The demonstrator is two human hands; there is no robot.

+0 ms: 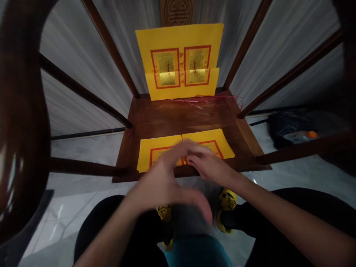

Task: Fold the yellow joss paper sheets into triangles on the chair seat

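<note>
My left hand (164, 181) is blurred by motion above the front edge of the wooden seat, its thumb spread well apart from its fingers. Just beside its fingertips is my right hand (208, 165), closed, with the fingers curled in. Whatever it may hold is hidden. Beneath both hands a yellow paper sheet (228, 146) with red printed frames lies at the seat's front edge, partly covered by them. Farther back, another yellow sheet (180, 37) leans upright against the chair's back, creased across, with two gold patches in red frames.
Pink-red plastic strings (205, 99) lie along the rear of the wooden seat (167, 118). Chair arms and spindles rise on both sides. A blue-green container (197, 250) stands between my legs. On the floor at right are a dark bag (286, 124) and an orange-capped bottle (300, 136).
</note>
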